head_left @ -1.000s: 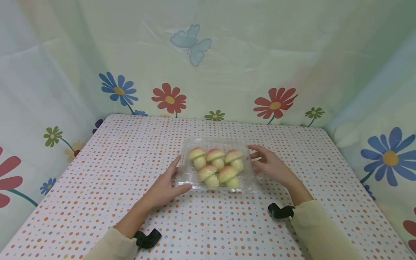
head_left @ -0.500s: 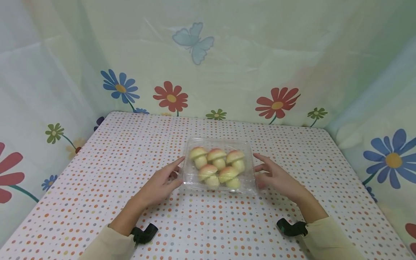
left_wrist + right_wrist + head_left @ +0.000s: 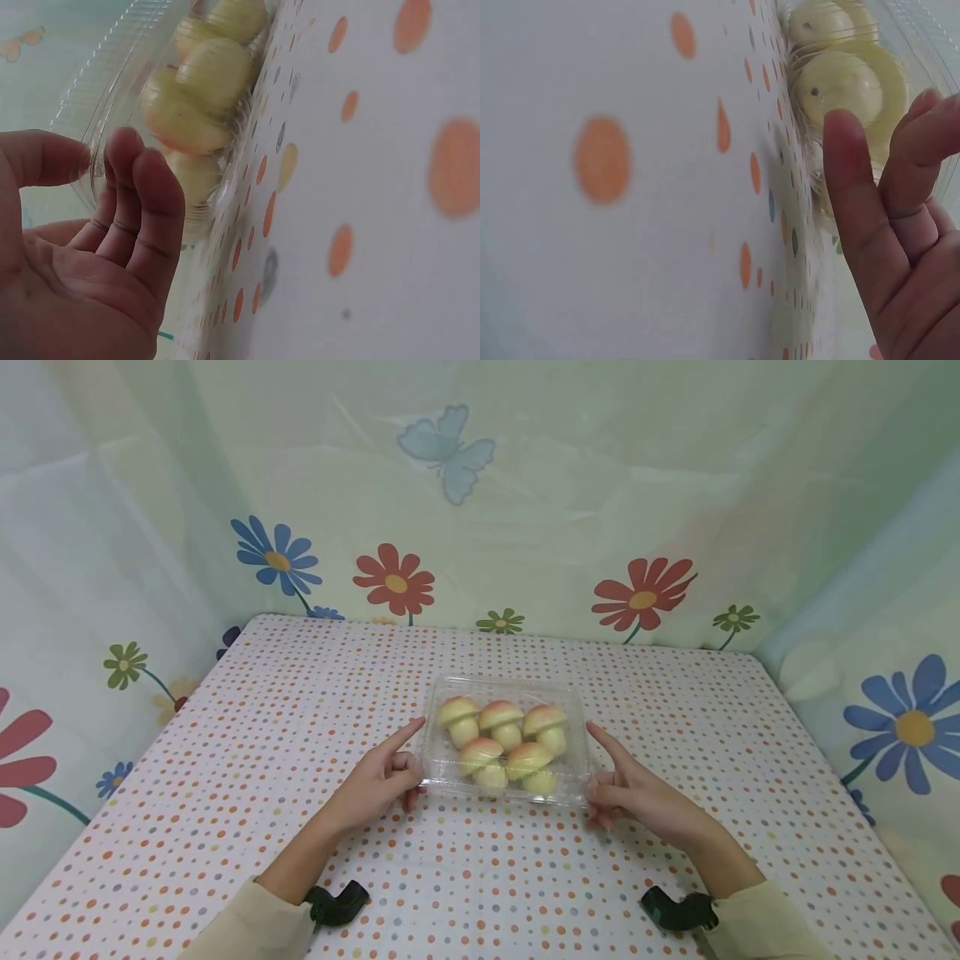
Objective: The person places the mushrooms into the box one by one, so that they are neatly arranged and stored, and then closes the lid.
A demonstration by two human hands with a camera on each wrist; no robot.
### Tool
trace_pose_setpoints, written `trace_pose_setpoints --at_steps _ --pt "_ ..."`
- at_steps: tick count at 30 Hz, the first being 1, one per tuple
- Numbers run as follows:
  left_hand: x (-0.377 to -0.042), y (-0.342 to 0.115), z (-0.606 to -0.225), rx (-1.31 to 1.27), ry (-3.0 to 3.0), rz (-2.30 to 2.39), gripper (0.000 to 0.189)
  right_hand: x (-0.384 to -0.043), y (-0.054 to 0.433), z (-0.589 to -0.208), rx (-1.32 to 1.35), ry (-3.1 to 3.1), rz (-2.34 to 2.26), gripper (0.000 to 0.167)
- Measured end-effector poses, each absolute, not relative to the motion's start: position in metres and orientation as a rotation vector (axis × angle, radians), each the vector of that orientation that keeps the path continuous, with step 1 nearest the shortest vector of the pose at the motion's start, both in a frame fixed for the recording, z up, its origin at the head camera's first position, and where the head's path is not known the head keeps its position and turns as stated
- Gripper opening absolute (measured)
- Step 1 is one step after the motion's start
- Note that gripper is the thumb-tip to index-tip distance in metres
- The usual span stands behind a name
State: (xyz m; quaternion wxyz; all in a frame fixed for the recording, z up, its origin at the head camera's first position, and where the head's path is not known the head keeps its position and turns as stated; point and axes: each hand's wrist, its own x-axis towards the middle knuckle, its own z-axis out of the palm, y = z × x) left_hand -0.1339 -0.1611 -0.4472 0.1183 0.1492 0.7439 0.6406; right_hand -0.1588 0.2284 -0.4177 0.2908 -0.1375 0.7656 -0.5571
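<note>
A clear plastic clamshell box (image 3: 573, 760) lies on the table, its lid down. Inside are several pale yellow, mushroom-shaped pieces (image 3: 500, 717) with reddish tops. At the box's left side, my left hand (image 3: 378, 789) pinches the rim near the front corner, index finger pointing along the side. The left wrist view has that thumb (image 3: 64, 159) and the curled fingers (image 3: 154, 195) meeting at the clear rim. My right hand (image 3: 648, 797) pinches the opposite front corner, index finger extended; in the right wrist view one finger (image 3: 847, 157) stretches past the box's ribbed wall.
The table (image 3: 480, 885) has a white cloth with coloured dots. Behind it and along both sides hangs a pale curtain (image 3: 540, 485) printed with flowers and a butterfly. Black wrist mounts (image 3: 678, 910) stick out inward from both cuffs.
Both hands have drawn toward the box's front corners. The fingers, spread along its sides before, are now curled in apart from the index fingers. The box has barely moved.
</note>
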Motion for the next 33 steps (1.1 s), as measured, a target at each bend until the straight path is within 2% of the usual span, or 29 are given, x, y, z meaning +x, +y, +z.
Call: trace_pose_setpoints --at_steps 15,26,33 --pt "-0.1320 -0.1585 -0.4450 0.482 2.197 1.874 0.076 -0.1556 0.2275 -0.4172 -0.347 1.963 -1.540 0.087" --pt "-0.1315 -0.1596 -0.4448 0.483 2.224 1.863 0.076 -0.1544 0.2285 -0.4205 -0.428 1.815 -1.653 0.089" --pt "-0.1313 -0.1597 -0.4452 0.494 2.221 1.860 0.077 -0.1525 0.2289 -0.4236 -0.386 1.763 -1.694 0.091"
